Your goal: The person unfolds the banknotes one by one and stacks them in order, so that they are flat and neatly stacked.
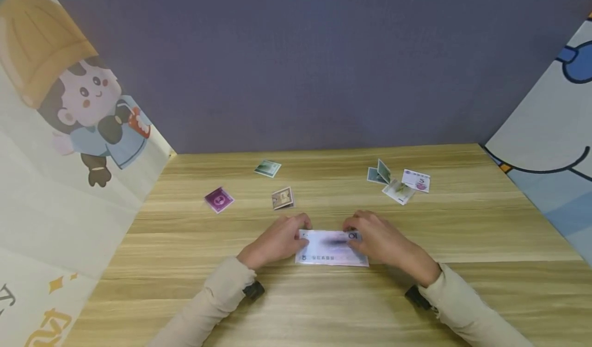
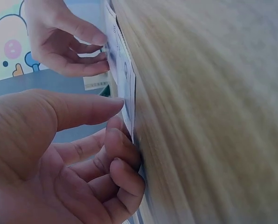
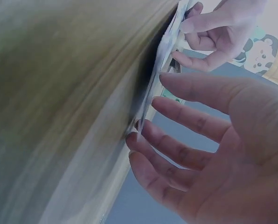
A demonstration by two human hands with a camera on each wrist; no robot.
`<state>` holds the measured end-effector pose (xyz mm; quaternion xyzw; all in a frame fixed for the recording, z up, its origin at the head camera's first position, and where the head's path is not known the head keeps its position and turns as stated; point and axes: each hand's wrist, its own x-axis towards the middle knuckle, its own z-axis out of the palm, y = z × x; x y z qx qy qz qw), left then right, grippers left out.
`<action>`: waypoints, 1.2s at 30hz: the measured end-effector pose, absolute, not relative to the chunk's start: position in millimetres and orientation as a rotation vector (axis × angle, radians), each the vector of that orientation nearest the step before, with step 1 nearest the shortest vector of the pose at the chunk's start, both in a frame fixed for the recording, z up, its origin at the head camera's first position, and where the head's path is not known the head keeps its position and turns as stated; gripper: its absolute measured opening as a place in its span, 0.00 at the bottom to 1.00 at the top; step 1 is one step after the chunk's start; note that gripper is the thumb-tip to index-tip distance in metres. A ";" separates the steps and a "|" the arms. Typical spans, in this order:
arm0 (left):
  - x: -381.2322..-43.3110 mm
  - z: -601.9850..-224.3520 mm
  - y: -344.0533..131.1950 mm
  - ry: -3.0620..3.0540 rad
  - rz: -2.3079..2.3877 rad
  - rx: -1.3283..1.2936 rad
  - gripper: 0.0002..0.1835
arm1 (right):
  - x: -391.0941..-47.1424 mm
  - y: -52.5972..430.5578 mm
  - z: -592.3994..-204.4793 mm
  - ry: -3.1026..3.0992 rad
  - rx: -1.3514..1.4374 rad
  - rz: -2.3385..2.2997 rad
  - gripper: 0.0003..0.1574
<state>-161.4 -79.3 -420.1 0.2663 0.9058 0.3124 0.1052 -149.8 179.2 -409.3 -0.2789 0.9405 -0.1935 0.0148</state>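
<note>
A pale blue-violet banknote [image 1: 328,254] marked 10 lies lengthwise between my hands, low over the table. My left hand [image 1: 279,238] holds its left end, thumb on the upper face and curled fingers [image 2: 122,147] at the far edge. At the right end, my right hand [image 1: 381,239] has its thumb on the printed face and its fingertips [image 3: 135,140] at the note's far edge. A dark gap shows under part of the note in the right wrist view.
Beyond my left hand lie a folded brown note [image 1: 282,198], a folded purple note [image 1: 219,200] and a small green note [image 1: 267,168]. Past my right hand are a half-open green note [image 1: 380,173], a pale greenish note [image 1: 398,192] and a violet-white note [image 1: 417,180]. A grey-blue panel [image 1: 314,69] stands behind the wooden table [image 1: 324,306].
</note>
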 end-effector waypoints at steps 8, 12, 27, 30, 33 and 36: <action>-158.7 -414.0 -77.7 2.717 0.908 0.782 0.13 | -150.2 182.6 -403.1 2.939 -0.921 -0.676 0.16; -157.7 -408.6 -77.3 2.761 0.899 0.783 0.14 | -151.4 185.4 -398.1 2.935 -0.949 -0.738 0.14; -160.3 -406.4 -70.9 2.800 0.979 0.815 0.12 | -160.6 215.6 -363.6 3.007 -0.844 -0.792 0.13; -160.2 -408.3 -69.2 2.772 1.031 0.816 0.12 | -164.3 226.2 -354.8 3.060 -0.820 -0.787 0.13; -161.1 -409.5 -67.1 2.755 1.074 0.818 0.10 | -170.0 238.9 -348.6 3.112 -0.771 -0.780 0.12; -163.2 -409.1 -65.2 2.746 1.104 0.824 0.10 | -175.0 253.8 -345.3 3.128 -0.683 -0.793 0.13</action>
